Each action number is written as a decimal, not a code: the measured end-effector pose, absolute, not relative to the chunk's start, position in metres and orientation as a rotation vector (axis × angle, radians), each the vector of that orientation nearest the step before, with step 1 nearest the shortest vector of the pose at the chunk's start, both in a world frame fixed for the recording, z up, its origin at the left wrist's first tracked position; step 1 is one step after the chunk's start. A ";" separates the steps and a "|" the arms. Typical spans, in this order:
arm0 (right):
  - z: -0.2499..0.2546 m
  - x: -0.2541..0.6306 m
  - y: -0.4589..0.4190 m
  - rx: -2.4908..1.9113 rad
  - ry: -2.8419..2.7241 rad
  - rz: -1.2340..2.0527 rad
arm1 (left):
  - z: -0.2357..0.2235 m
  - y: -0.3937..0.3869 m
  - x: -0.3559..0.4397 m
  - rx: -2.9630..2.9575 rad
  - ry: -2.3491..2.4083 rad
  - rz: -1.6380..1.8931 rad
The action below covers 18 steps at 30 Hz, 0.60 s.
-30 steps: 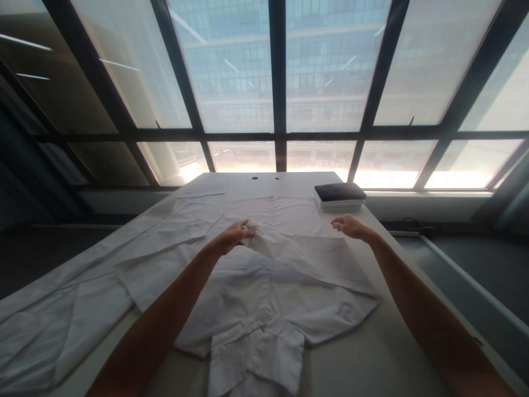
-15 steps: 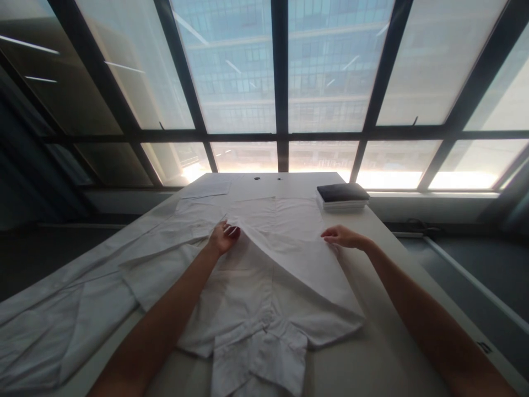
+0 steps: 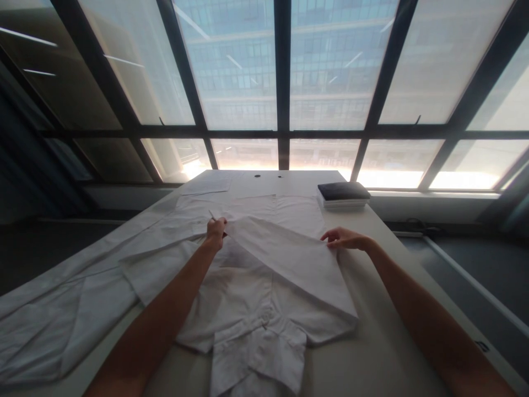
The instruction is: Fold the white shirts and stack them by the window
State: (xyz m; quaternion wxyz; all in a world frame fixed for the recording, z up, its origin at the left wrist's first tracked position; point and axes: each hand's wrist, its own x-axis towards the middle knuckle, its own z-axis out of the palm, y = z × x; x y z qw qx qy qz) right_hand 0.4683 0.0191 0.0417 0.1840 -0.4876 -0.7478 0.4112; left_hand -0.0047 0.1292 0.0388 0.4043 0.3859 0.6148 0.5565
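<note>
A white shirt [image 3: 243, 292] lies on the table in front of me, its right part folded over diagonally toward the left. My left hand [image 3: 216, 231] is closed at the left tip of this folded flap [image 3: 285, 242], with a thin pen-like stick [image 3: 212, 215] poking up from the fingers. At the flap's right edge, my right hand [image 3: 341, 239] pinches the cloth between thumb and fingers. The crumpled near end [image 3: 258, 358] of the shirt lies closest to me.
More white cloth [image 3: 82, 309] spreads over the left of the white table [image 3: 343, 364]. A dark-topped stack [image 3: 344, 192] stands at the back right, and a paper sheet [image 3: 206, 186] lies at the back left. Tall windows [image 3: 322, 66] rise beyond the table.
My left hand has moved slightly left and turned over, drawing the flap flatter across the shirt. The shirt's right corner has shifted a little left. My right hand stays nearly in place.
</note>
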 end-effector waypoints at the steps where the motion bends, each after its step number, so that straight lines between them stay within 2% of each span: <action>1: 0.040 0.467 0.020 -1.384 -2.116 1.138 | 0.039 0.130 -0.007 0.966 1.591 1.438; 8: 0.033 0.454 0.021 -1.448 -2.213 0.956 | 0.024 0.118 -0.007 1.075 1.723 1.468; 14: 0.039 0.455 0.019 -1.717 -2.329 0.711 | 0.015 0.119 -0.012 1.269 1.763 1.504; 18: 0.044 0.438 -0.002 -1.840 -2.326 0.337 | 0.011 0.121 -0.011 1.378 1.749 1.520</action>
